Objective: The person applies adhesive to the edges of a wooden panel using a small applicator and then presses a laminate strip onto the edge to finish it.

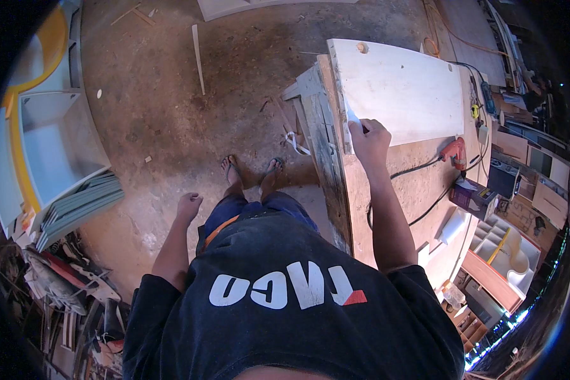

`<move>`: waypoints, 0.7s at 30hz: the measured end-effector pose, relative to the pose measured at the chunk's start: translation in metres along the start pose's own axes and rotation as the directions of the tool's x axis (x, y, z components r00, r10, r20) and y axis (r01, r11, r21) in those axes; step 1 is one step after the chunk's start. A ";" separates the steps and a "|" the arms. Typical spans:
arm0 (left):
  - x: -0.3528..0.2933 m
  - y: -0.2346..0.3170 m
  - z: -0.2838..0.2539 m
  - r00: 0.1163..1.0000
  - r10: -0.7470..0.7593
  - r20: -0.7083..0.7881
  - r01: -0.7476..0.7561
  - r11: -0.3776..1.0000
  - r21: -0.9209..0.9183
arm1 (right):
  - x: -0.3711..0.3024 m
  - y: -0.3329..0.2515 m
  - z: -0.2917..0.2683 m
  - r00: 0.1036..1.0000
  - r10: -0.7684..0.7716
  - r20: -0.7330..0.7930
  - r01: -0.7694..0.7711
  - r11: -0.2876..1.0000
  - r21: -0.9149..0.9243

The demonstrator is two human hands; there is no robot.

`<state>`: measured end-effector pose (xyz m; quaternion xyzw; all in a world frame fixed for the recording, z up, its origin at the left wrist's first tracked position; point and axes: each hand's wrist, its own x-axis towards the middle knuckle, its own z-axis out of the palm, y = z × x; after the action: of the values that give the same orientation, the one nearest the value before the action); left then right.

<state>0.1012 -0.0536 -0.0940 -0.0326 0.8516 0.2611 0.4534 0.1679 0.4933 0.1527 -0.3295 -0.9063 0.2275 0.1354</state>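
My right hand [369, 142] is at the near left corner of a white board [399, 88], thumb and fingers pinched together. Beside the thumb, a thin bluish-white sliver [351, 111] shows along the board's edge. Whether it is a loose strip or part of the board, I cannot make out. The board lies flat on a wooden workbench [361, 202] and has a round hole near its far left corner. Away from the bench, my left hand [189, 206] hangs over the floor at my side, its fingers curled in with nothing visible in them.
On the bench lie a red power tool [453, 153] with a black cord, a box [474, 197] and a white roll [454, 226]. White cabinets with yellow trim [20, 152] and stacked panels [82, 202] stand at left. Scrap [63, 285] is heaped behind them. A wood strip [198, 60] lies on the floor.
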 end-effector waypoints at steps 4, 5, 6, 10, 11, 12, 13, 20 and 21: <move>0.000 0.001 0.001 1.000 -0.003 0.003 0.003 1.000 0.014 | 0.002 -0.001 -0.001 1.000 0.001 0.018 -0.001 1.000 0.000; 0.000 0.001 0.002 1.000 -0.003 0.004 0.003 1.000 0.014 | 0.002 -0.001 -0.001 1.000 0.001 0.019 -0.001 1.000 -0.001; 0.000 0.002 0.002 1.000 0.001 0.002 -0.001 1.000 0.012 | 0.002 0.000 -0.001 1.000 0.006 0.017 -0.006 1.000 0.000; 0.003 0.002 0.003 0.998 0.061 -0.015 -0.060 0.997 0.053 | 0.000 0.004 -0.001 1.000 0.002 -0.004 -0.002 1.000 -0.011; 0.004 -0.001 0.003 0.998 0.060 -0.017 -0.059 0.997 0.052 | 0.000 0.003 -0.001 1.000 0.000 -0.003 0.000 1.000 -0.010; 0.006 -0.005 0.004 0.998 0.053 -0.018 -0.053 0.998 0.029 | 0.000 0.003 -0.001 1.000 -0.001 0.008 0.001 1.000 -0.011; 0.007 -0.009 0.005 0.999 0.047 -0.020 -0.047 0.999 0.006 | -0.001 0.003 -0.002 1.000 -0.002 0.018 0.002 1.000 -0.012; 0.007 0.001 0.003 0.999 0.032 -0.011 -0.032 0.999 -0.015 | -0.002 0.003 -0.004 0.999 0.003 0.034 -0.003 1.000 -0.010; 0.006 0.004 0.002 0.999 0.041 -0.008 -0.041 0.999 0.003 | -0.001 0.004 -0.003 1.000 -0.002 0.024 0.003 1.000 -0.027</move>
<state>0.0977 -0.0479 -0.0980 -0.0154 0.8542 0.2691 0.4446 0.1721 0.4959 0.1533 -0.3274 -0.9113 0.2189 0.1202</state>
